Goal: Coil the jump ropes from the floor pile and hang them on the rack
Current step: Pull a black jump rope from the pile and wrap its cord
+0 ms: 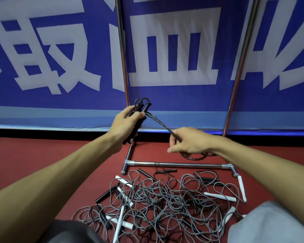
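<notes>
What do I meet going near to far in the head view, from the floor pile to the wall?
Tangled rope pile → rack's base bar → right hand pinching the cord → left hand gripping the black handles → blue banner.

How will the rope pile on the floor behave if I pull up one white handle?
Probably floppy: the cords in the pile lie in loose, limp loops. It is likely to snag and drag neighbours along, since the loops cross each other everywhere. The white handle looks rigid and round, so it may roll if nudged on the floor.
</notes>
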### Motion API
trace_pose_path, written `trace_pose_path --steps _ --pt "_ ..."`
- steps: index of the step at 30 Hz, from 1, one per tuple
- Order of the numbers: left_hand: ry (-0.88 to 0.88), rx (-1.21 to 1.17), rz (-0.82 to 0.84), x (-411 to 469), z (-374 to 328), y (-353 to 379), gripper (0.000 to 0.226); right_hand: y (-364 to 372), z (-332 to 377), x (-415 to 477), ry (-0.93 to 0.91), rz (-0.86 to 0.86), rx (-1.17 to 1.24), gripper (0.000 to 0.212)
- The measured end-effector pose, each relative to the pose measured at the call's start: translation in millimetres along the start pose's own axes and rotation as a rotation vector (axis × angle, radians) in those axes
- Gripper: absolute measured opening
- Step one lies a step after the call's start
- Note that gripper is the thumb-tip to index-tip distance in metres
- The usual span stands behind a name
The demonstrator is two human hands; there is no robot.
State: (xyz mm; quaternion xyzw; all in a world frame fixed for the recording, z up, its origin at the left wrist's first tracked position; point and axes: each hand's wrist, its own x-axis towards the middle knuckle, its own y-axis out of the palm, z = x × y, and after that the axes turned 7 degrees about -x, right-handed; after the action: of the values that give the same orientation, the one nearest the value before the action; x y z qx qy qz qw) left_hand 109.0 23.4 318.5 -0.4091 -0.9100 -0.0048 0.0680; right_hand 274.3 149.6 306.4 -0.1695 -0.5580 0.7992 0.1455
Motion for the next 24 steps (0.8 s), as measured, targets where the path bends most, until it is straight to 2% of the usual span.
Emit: trace_pose_path --steps 2,4,6,8,9,10,11,13,16,20,24 --pt "0.007 0.065 -0.036 6 9 -5 0.019 -1 13 -3 -0.062 0.043 -0.094 0.024" --pt "0.036 0.199 -0.042 12 19 -11 0.025 -2 28 -8 -0.139 0.025 -0.256 0.028" --pt "0.100 0.510 -0.007 18 29 -18 0.035 -5 41 -13 -0.219 -0.048 -0.486 0.029" --pt "0.110 0.801 0.085 20 35 -22 0.044 -9 48 -16 -0.328 -0.114 -0.615 0.017" --pt "0.097 0.876 0.165 20 37 -23 0.045 -10 50 -18 -0.377 -0.131 -0.640 0.008" --pt "0.096 0.922 0.261 18 37 -23 0.042 -11 49 -19 -0.403 -0.136 -0.654 0.011" --pt "0.099 0.944 0.359 15 38 -22 0.037 -11 49 -20 -0.422 -0.150 -0.645 0.015" --pt "0.117 0.945 0.534 6 38 -17 0.032 -10 44 -19 -0.444 -0.235 -0.599 0.009" --pt "0.170 0.942 0.688 -7 34 -2 0.033 -10 33 -12 -0.425 -0.358 -0.462 0.018" --pt "0.226 0.866 0.767 -16 25 13 0.041 -9 12 -3 -0.250 -0.455 -0.227 0.014" --pt "0.158 0.638 0.746 -28 16 24 0.040 -12 -3 -2 -0.094 -0.538 -0.029 0.016"
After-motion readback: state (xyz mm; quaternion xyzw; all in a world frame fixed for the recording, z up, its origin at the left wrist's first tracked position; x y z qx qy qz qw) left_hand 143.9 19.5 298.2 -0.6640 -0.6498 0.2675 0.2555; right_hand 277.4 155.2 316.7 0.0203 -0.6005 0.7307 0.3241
